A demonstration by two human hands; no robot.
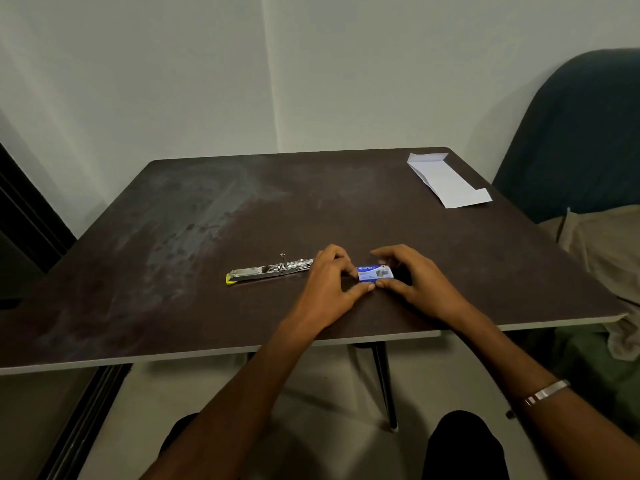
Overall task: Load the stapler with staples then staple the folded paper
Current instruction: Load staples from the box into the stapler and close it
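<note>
Blue box: small staple box (375, 273) on the dark desk (194, 237), pinched between both hands.
Left grip: left hand (329, 285) pinching the box's left end.
Right grip: right hand (415, 278) pinching its right end.
Stapler (268, 271): opened flat, just left of the hands.
Folded paper (446, 181): far right corner, well apart.

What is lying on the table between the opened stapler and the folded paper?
In the head view, the two hands, left hand and right hand, hold the blue staple box beside the stapler; beyond them only bare table reaches the folded paper.
</note>
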